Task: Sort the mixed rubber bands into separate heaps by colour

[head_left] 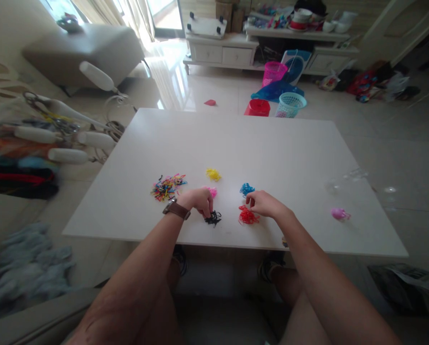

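My left hand [201,200], with a brown watch [176,209] at the wrist, reaches down to a pile of black rubber bands [213,219]. Its fingers are pinched together at the pile's upper edge; what is between them is hidden. Just behind that hand lies a pink pile [213,192], partly covered. My right hand [262,203] has its fingers closed above the red rubber bands [248,215], beside the blue pile [247,189]; its grip is too small to make out. Farther back is a yellow pile [213,174]. A larger mixed-colour heap [166,188] sits to the left.
The white table [272,148] carries a pink-purple item [339,213] on its right side and a small object [285,241] at the front edge. Beyond it, a red container [257,108] and a light-blue basket [290,103] stand on the floor. A white lamp frame [95,139] is at left.
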A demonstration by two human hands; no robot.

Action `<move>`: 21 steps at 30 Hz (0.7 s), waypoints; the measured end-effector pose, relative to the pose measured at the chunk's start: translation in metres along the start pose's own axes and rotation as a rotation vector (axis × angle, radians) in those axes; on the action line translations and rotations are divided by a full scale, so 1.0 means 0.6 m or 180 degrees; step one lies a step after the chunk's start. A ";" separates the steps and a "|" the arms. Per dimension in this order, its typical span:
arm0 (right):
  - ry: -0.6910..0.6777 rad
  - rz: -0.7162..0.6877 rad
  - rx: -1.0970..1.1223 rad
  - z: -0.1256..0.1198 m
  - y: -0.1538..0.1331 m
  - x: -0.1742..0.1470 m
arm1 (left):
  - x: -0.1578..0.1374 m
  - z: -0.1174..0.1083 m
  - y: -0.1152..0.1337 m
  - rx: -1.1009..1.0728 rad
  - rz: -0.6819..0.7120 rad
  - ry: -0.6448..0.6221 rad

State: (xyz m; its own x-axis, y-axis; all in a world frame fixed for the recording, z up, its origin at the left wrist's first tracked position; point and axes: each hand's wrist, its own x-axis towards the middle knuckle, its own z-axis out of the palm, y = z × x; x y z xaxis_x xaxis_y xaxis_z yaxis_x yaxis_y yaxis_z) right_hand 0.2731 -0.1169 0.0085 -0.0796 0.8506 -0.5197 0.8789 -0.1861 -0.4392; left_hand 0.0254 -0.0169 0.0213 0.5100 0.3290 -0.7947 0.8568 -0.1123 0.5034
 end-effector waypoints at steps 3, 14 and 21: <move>0.0001 0.0022 0.0008 -0.002 -0.002 -0.002 | 0.002 -0.002 -0.004 0.0072 -0.0006 0.0078; 0.0023 0.0016 -0.0016 -0.002 -0.007 -0.005 | 0.004 0.001 -0.004 -0.0039 0.0032 0.0132; 0.0020 0.0026 -0.0137 -0.003 -0.001 -0.005 | -0.001 -0.003 0.002 -0.0045 -0.0104 0.0021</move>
State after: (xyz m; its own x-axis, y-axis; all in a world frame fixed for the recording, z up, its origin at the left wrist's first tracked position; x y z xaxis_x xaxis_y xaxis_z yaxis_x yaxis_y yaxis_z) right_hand 0.2737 -0.1187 0.0116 -0.0694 0.8523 -0.5184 0.8989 -0.1720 -0.4030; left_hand 0.0257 -0.0156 0.0231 0.4811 0.3385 -0.8086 0.8718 -0.0880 0.4819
